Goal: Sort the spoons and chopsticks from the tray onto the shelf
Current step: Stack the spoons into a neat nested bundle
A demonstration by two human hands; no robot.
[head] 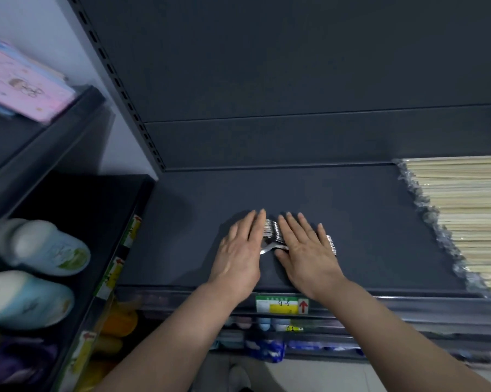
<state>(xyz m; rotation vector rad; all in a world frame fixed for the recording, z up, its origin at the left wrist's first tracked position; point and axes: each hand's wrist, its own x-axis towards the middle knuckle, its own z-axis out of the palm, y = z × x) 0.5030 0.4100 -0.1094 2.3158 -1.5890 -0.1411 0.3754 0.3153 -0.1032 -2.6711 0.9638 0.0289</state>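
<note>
1. The spoons (272,232) lie in a tight row on the shelf (366,222), well apart from the wrapped chopsticks (470,216) at its right end.
2. The left hand (240,251) flanks the row and the right hand (306,250) covers it; each grip is wide and flat, clasping nothing.
3. Uneven pressure could topple the nested row or nudge a loose spoon toward the front edge.

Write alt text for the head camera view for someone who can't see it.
The left hand and right hand, fingers straight, rest flat against a cluster of metal spoons on a dark shelf. Wrapped chopsticks are stacked at the shelf's right end; slippers sit on a neighbouring shelf to the left.
</note>
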